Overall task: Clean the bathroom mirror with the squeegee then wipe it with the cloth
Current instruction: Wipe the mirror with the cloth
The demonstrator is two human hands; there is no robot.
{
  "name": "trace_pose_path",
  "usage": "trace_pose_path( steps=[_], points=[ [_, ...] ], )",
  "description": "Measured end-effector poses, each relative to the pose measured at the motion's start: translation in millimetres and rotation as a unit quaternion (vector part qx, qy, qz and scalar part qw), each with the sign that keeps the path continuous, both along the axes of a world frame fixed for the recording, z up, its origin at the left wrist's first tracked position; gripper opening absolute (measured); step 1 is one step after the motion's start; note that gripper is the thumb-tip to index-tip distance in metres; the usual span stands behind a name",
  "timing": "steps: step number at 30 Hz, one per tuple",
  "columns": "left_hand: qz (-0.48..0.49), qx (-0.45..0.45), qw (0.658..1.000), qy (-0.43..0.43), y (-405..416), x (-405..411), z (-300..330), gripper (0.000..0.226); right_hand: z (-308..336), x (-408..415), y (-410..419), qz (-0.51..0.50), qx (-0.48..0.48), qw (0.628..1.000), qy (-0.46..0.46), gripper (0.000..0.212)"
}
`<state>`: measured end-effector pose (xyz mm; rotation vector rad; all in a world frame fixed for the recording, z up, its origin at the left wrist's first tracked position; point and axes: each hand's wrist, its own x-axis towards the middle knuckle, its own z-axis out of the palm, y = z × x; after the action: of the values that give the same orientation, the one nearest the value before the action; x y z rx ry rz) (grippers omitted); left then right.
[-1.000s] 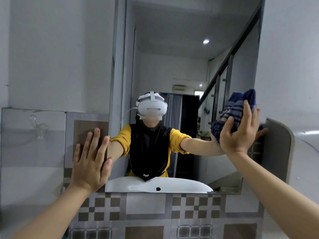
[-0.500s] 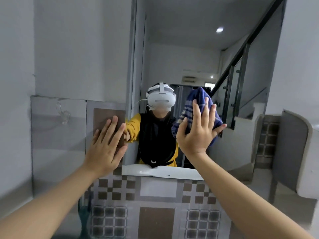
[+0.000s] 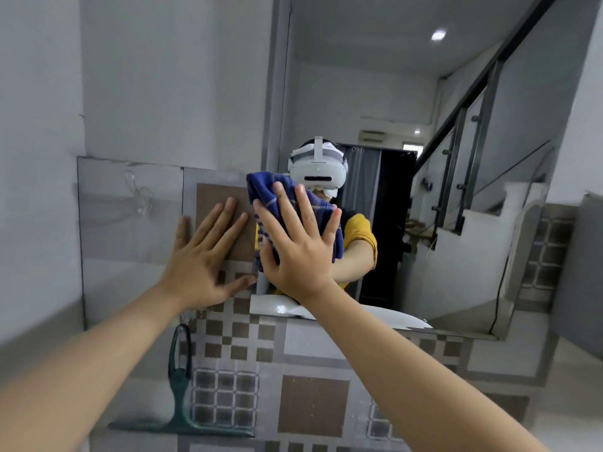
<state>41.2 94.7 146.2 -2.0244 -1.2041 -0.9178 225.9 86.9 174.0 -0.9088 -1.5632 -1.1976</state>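
Observation:
The bathroom mirror (image 3: 456,207) fills the wall ahead and to the right and reflects a person with a headset. My right hand (image 3: 298,243) presses a blue striped cloth (image 3: 270,194) flat against the mirror near its lower left edge, fingers spread over it. My left hand (image 3: 207,256) rests open and flat on the tiled wall just left of the mirror. A dark green squeegee (image 3: 179,396) hangs on the tiled wall below my left hand, handle up, blade at the bottom.
Patterned brown and grey tiles (image 3: 313,406) cover the wall under the mirror. A clear plastic hook (image 3: 137,194) is stuck on the grey panel at left. A grey partition (image 3: 584,275) stands at the right edge.
My right hand has swept the cloth leftward across the mirror, from its right side to its left edge. My left hand has stayed flat on the wall. The view has shifted, showing the squeegee.

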Motion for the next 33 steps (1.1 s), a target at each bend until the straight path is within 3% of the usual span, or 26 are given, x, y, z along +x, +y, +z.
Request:
trace_pose_path(
  steps=[8, 16, 26, 33],
  points=[
    [0.011, -0.009, 1.000, -0.001, -1.3, 0.3, 1.4, 0.096, -11.9, 55.4, -8.1, -0.003, 0.001, 0.989, -0.146, 0.046],
    [0.033, -0.009, 0.999, 0.019, -4.3, 3.5, 0.9, 0.099, -15.1, 154.3, -20.8, -0.049, 0.020, 0.989, -0.137, 0.047],
    [0.036, -0.026, 0.999, 0.009, -6.3, 7.0, 2.2, 0.098, -25.7, 252.3, -36.3, -0.004, -0.049, 0.998, 0.048, 0.049],
    [0.029, -0.034, 0.999, -0.001, -7.6, 7.8, 3.4, 0.098, -62.4, 256.4, -40.3, 0.016, -0.101, 0.952, 0.289, 0.053]
  ],
)
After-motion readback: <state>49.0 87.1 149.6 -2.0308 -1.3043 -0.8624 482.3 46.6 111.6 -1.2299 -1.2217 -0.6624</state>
